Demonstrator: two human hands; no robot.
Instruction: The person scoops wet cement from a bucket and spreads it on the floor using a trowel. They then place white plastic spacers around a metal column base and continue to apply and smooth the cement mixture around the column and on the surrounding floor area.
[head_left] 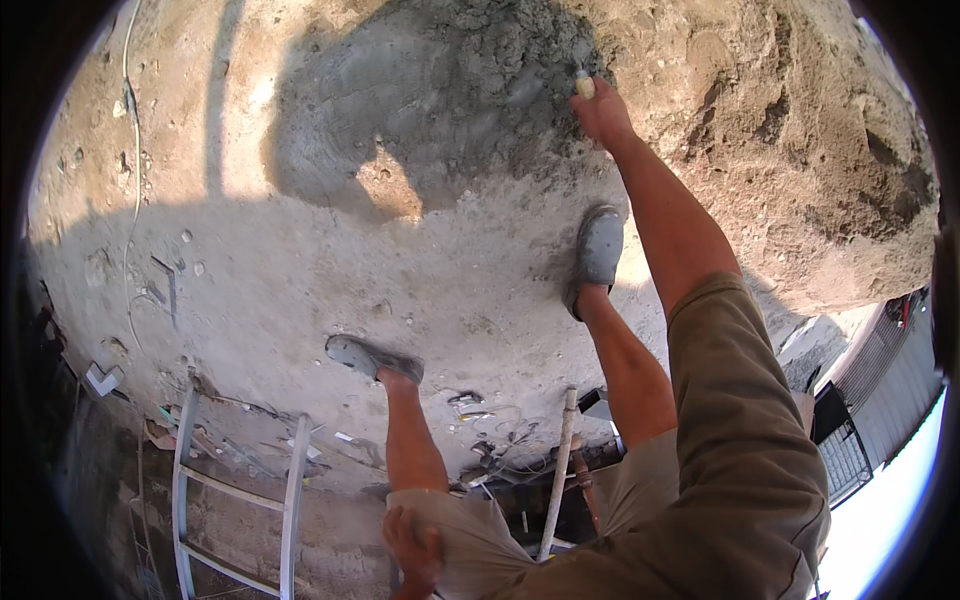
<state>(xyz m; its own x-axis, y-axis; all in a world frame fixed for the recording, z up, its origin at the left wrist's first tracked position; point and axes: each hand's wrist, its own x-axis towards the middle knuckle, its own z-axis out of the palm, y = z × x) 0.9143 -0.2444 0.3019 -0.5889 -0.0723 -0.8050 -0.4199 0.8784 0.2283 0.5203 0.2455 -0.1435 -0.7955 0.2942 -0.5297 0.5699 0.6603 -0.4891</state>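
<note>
My right hand (603,112) reaches far forward and is closed around the pale handle of a tool (584,84) whose working end is pushed into a heap of grey wet mortar (450,90). The tool's blade is hidden in the mix. My left hand (412,548) rests on my left thigh with fingers spread, holding nothing. Both my legs are in view, with grey shoes (598,250) planted on the dusty concrete ground (300,280).
A large mound of brown sand (790,130) lies to the right of the mortar. A metal ladder (235,490) lies at the lower left. A long wooden handle (558,470) leans between my legs. A thin cable (132,180) runs along the left. Metal fencing (880,390) stands at the right.
</note>
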